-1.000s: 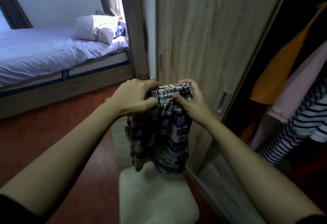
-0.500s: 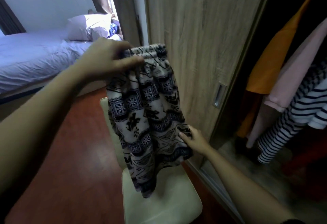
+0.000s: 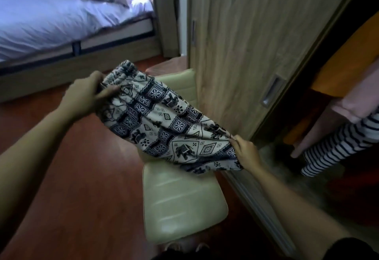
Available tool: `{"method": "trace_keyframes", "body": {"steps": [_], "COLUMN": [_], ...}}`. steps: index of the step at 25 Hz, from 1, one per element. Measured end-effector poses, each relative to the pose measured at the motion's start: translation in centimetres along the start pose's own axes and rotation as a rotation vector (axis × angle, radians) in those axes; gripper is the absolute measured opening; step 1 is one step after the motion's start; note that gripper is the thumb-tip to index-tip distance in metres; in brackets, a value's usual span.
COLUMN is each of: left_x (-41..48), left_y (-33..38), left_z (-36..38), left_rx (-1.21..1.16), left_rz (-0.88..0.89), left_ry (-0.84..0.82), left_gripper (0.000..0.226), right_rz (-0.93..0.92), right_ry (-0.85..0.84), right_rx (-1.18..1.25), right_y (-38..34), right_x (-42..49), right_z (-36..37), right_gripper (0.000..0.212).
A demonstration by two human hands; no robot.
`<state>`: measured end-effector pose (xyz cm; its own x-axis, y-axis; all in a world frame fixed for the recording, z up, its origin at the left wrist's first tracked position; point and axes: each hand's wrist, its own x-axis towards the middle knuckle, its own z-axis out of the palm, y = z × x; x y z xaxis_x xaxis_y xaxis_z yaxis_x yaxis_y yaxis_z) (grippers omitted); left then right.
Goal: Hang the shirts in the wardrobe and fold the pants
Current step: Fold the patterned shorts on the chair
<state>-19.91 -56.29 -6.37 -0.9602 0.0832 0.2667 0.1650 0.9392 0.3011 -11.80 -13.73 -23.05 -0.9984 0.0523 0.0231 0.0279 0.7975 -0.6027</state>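
Fingers [image 3: 107,92] of the left hand [image 3: 86,97] pinch the waistband of the patterned pants [image 3: 164,128]. The right hand [image 3: 246,154] grips their hem, and they hang spread above the back edge of the cream chair [image 3: 180,198] seat.

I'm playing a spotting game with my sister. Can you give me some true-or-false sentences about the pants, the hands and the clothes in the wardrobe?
1. The left hand grips one end of the patterned pants. True.
2. The right hand holds nothing. False: it pinches the other end of the pants.
3. The pants lie flat on the bed. False: they are stretched between both hands over the cream chair.
4. A striped shirt hangs in the open wardrobe. True.
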Motion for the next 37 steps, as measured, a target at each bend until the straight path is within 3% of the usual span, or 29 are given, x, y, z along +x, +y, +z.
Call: {"method": "trace_keyframes", "body": {"steps": [7,12,14,16,19,21,26,29,31,34,37], "left_x": [-6.4,-12.6,-16.1,-18.5,-19.3,-19.0,-18.9,-19.0,-19.2,-18.7,-18.1], "left_y": [-5.2,-11.1,-14.5,-16.5,-18.1,-19.6,-21.1,-19.7,-18.2,-16.2,-15.9], "left_z": [10.0,21.7,28.7,33.7,37.3,38.5,40.6,40.7,40.3,39.5,39.4], "left_rx": [-0.100,-0.129,-0.163,-0.153,-0.067,-0.062,-0.063,-0.177,-0.241,-0.204,-0.226], "left_rz": [-0.287,-0.590,-0.674,-0.767,-0.880,-0.887,-0.886,-0.919,-0.941,-0.886,-0.906], "left_ry": [-0.204,-0.439,-0.536,-0.532,-0.440,-0.432,-0.419,-0.364,-0.316,-0.289,-0.278], "left_gripper": [0.043,0.053,0.058,0.057,0.047,0.049,0.050,0.050,0.048,0.042,0.043], "right_rz": [0.003,-0.076,-0.066,-0.020,-0.042,-0.103,0.193,0.116,0.171,0.614,0.835], "right_ry": [-0.273,-0.467,-0.522,-0.595,-0.603,-0.486,-0.560,-0.305,-0.272,-0.245,-0.303], "right_rx": [-0.238,-0.260,-0.369,-0.345,-0.346,-0.449,-0.418,-0.411,-0.325,-0.081,-0.037], "right_y": [3.4,6.5,9.3,11.4,14.1,14.8,17.5,16.8,15.9,14.6,14.0], "right_x": [2.1,5.3,7.1,8.6,10.8,12.3,11.5,7.8,3.8,-1.3,-3.6], "right_z": [4.2,14.0,20.4,26.2,31.7,32.8,33.3,33.6,33.9,34.4,35.1], "right_gripper": [0.033,0.068,0.044,0.028,0.019,0.029,0.057,0.069,0.070,0.060,0.065]}}
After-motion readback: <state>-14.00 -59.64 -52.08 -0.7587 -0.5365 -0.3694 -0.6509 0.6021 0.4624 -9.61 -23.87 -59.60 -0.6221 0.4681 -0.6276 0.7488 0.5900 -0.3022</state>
